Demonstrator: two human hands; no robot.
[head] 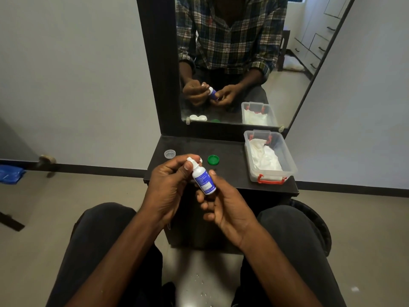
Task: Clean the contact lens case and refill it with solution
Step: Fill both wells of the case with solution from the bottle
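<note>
**Solution bottle held over near edge of worktop**

Right hand (223,204) grips the lower body of the solution bottle (202,179), fingers curled round it, bottle tilted with nozzle up and to the left. Left hand (170,178) pinches the white nozzle cap between thumb and fingertips. Both hands hang just above the near edge of the dark worktop (230,151). Behind them: clear lid (170,154) near the left edge, green cap (213,159) mid-surface. Lens case base mostly hidden behind left hand; seen in the mirror (241,63) as a white twin-well piece. Clear tub (271,156) with white tissue fills the right side, its red-handled end at the front edge. Bare surface lies between green cap and tub
</note>
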